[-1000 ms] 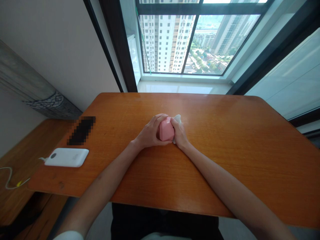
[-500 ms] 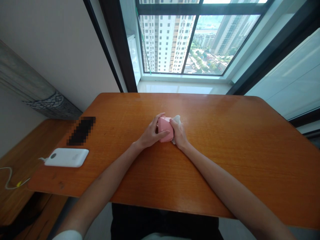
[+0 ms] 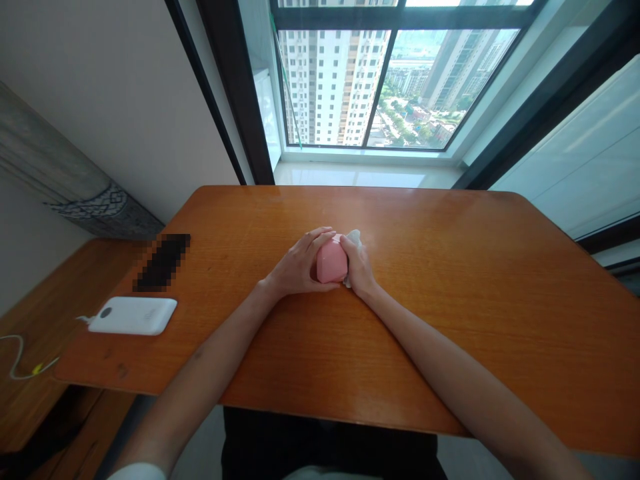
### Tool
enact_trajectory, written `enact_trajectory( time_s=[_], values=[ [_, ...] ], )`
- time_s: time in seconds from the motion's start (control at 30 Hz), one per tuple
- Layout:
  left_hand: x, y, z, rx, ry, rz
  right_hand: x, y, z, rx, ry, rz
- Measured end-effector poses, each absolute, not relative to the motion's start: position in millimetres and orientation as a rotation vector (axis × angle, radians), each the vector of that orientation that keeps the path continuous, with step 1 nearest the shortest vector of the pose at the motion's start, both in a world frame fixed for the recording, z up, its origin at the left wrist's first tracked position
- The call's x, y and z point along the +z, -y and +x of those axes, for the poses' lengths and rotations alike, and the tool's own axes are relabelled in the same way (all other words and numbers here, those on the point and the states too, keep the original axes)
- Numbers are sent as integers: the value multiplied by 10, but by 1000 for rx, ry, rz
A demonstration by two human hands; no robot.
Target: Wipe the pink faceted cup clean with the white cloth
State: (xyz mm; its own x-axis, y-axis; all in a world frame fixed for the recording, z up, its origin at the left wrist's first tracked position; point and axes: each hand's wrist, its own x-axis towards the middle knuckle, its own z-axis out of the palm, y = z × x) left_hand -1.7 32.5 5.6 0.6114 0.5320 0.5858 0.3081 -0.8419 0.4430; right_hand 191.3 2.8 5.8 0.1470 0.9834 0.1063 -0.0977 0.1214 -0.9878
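A small pink rounded, box-like object (image 3: pixel 331 261) is held between my two hands over the middle of the wooden table; its exact kind is unclear. My left hand (image 3: pixel 303 263) wraps it from the left, fingers over its far side and thumb along its near side. On the other side, my right hand (image 3: pixel 359 268) is closed with its thumb against the pink object. A crumpled white tissue or cloth (image 3: pixel 355 237) pokes out beyond and below the right hand, pressed between that hand and the object. The right fingertips are hidden.
A white power-bank-like device (image 3: pixel 133 315) with a cable lies on the table (image 3: pixel 450 320) at the left. Beyond it is a blurred-out dark item (image 3: pixel 163 262). A wooden bench (image 3: pixel 30 287) stands left, and a window (image 3: pixel 370 87) rises past the far edge.
My left hand has shifted its grip: the thumb moved down from the pink object's front to its near edge, and the fingers reach farther over the top. The object turned slightly.
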Motion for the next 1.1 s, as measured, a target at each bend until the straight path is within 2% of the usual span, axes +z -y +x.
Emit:
enact_trajectory(
  time_s=[0.2,0.5,0.67,0.83,1.1],
  values=[
    [118,-265,73,1113,-791,2383,-2,-37,1923,1047,1091,-1103],
    [47,-257,135,930,-998,1857,27,3,1919,1085,1116,-1124],
    [6,-295,61,1075,-809,2066,62,1,1913,1079,1124,-1110],
    [32,-358,-54,1023,-653,2505,46,-21,1911,1077,1113,-1103],
    [58,-312,27,1150,-688,2478,44,-27,1910,1043,1122,-1134]
  ],
)
